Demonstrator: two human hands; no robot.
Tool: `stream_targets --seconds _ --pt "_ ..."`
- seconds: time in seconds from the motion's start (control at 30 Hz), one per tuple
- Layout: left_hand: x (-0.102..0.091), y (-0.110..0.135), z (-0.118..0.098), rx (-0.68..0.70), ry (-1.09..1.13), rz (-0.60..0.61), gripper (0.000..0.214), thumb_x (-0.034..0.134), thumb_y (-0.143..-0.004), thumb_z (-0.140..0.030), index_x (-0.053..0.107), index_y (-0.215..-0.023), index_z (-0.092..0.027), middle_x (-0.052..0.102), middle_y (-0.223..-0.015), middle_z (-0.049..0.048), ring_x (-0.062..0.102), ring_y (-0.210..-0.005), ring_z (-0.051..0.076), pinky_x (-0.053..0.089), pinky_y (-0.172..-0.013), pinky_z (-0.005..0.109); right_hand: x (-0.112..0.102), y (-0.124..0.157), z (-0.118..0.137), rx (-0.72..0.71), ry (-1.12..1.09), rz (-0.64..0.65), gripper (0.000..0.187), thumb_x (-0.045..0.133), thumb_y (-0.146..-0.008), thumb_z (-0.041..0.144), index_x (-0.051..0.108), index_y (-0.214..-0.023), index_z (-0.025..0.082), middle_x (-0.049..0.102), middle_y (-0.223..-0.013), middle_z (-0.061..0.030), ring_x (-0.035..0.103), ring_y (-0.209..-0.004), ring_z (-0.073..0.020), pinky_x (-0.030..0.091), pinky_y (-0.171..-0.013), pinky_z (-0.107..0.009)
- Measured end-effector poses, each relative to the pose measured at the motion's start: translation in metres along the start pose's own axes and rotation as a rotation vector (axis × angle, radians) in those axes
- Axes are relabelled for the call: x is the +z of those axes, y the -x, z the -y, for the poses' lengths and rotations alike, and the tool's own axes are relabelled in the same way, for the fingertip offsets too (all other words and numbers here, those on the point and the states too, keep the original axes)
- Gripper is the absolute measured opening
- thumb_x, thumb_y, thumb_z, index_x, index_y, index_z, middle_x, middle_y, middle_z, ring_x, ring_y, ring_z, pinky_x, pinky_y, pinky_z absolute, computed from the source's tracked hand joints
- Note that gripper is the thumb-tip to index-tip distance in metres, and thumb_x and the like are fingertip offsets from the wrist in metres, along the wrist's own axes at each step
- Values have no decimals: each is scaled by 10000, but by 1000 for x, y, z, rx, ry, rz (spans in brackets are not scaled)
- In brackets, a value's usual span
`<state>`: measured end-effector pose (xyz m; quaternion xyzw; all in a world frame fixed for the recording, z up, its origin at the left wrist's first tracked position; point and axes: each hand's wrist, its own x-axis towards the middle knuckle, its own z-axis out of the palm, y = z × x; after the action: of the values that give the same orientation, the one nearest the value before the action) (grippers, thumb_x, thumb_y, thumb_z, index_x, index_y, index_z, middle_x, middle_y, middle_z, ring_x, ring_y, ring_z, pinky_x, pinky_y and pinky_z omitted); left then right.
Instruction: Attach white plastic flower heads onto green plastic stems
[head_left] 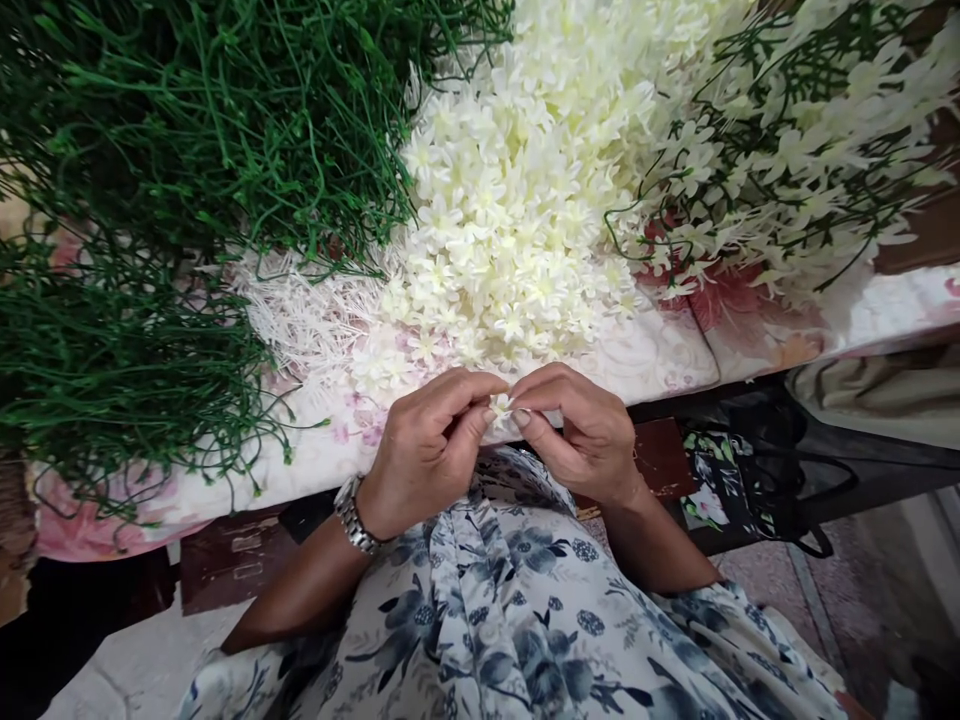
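Note:
My left hand (431, 445) and my right hand (577, 430) meet just below the table's front edge. Both pinch one small cream artificial flower (500, 407) between thumb and fingertips. A metal watch (352, 515) sits on my left wrist. Directly beyond the hands lies a big heap of loose cream flower heads (517, 190). To its left is a scatter of thin white plastic stamen pieces (300, 315).
A mound of bare green plastic stems (172, 170) fills the left of the table. Green stems with cream flowers attached (795, 140) lie at the right. A floral cloth (660, 355) covers the table. A dark bag (750, 470) hangs below at the right.

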<state>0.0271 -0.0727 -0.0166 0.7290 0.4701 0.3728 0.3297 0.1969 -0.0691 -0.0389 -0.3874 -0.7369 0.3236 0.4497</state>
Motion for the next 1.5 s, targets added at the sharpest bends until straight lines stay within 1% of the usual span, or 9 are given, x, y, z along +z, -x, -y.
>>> stream_targets --seconds 0.23,0.33,0.47,0.53,0.63,0.8,1.03,1.3,1.5 --pt "2 2 3 -22 94 -36 130 515 -785 -34 578 -786 -148 561 -708 -14 529 -628 65 446 -591 192 1 2 -2 50 -45 -37 122 575 -744 40 575 -798 149 601 -785 -33 576 -752 -110 480 -670 -262" --pt "1 4 3 -46 102 -39 130 509 -771 -25 556 -810 -140 569 -768 13 542 -699 86 448 -623 209 2 2 -2 38 -8 -49 139 579 -735 30 567 -803 151 600 -787 -35 577 -756 -115 482 -669 -267" --pt "0 7 2 -80 126 -171 121 529 -758 -41 551 -813 -147 593 -854 42 574 -821 121 459 -664 217 3 2 -4 -20 138 -84 181 583 -723 13 568 -834 157 604 -790 -44 581 -786 -136 491 -679 -286" --pt "0 9 1 -159 139 -239 113 532 -758 -54 551 -805 -155 597 -820 25 581 -727 96 455 -592 187 4 2 -6 -52 248 -42 179 589 -724 18 582 -847 149 609 -847 -75 581 -830 -152 499 -707 -302" --pt "0 10 -2 -350 223 -294 101 507 -768 -72 542 -789 -164 559 -637 -34 501 -462 42 393 -418 142 4 1 -7 -63 336 -6 168 601 -730 35 605 -861 141 596 -952 -116 577 -901 -170 510 -751 -317" --pt "-2 6 -5 -499 355 -339 76 501 -754 -89 537 -749 -156 496 -480 -72 462 -369 39 381 -357 122 3 -3 5 -87 296 -216 253 628 -712 35 606 -907 195 605 -839 -34 589 -788 -134 511 -676 -280" --pt "-1 7 -8 -462 410 -290 57 514 -775 -110 544 -750 -152 510 -499 -63 466 -385 31 417 -383 113 17 -13 12 -211 334 -95 183 616 -735 104 606 -904 175 618 -840 -64 585 -781 -168 508 -643 -307" --pt "-3 15 -4 -425 394 -239 35 541 -800 -163 558 -772 -150 525 -567 -38 485 -449 46 412 -419 140 26 -12 7 -293 487 -130 205 631 -734 130 583 -919 204 631 -814 -58 565 -746 -171 483 -632 -311" --pt "-5 21 1 -275 452 -180 41 561 -804 -154 582 -769 -157 549 -735 4 533 -575 68 466 -509 183 27 -10 10 -204 283 -110 141 598 -753 107 597 -876 176 609 -792 -61 579 -718 -146 497 -611 -280"
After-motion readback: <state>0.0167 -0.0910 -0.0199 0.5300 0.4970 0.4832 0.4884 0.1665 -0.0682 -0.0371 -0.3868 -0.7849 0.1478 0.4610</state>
